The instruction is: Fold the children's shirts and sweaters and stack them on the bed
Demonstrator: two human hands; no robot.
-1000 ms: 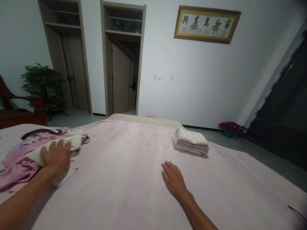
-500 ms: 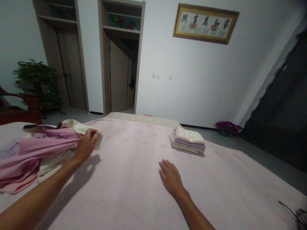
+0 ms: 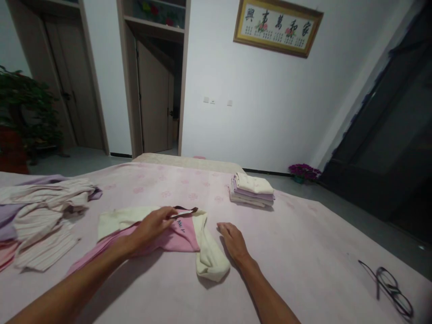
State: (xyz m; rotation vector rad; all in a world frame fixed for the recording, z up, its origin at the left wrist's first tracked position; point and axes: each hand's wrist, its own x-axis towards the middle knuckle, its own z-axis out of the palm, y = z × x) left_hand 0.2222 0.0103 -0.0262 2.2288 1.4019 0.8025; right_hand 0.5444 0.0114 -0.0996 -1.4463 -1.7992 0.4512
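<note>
My left hand [image 3: 158, 225] is closed on the dark-trimmed neck area of a pink shirt with cream sleeves [image 3: 182, 234]. Small dark lettering shows on the pink front. One sleeve trails to the right and bends down on the pink flowered sheet [image 3: 189, 297]; the rest of the shirt stretches left, partly hidden behind my left forearm. My right hand [image 3: 234, 240] lies on the sheet just right of that sleeve, fingers stretched out, holding nothing. Beyond it stands a neat stack of folded clothes [image 3: 253, 191], cream on top with lilac beneath.
Loose striped, lilac and coral clothes [image 3: 47, 216] lie heaped at the left. Black-framed glasses [image 3: 388, 288] rest near the right edge of the sheet. A pot of purple flowers [image 3: 303, 172] stands on the floor by the wall, and a door [image 3: 155, 99] is ajar behind.
My left hand has drawn the pink and cream shirt rightward from the heap to the middle of the sheet. The striped clothes are now uncovered. The view has turned slightly right.
</note>
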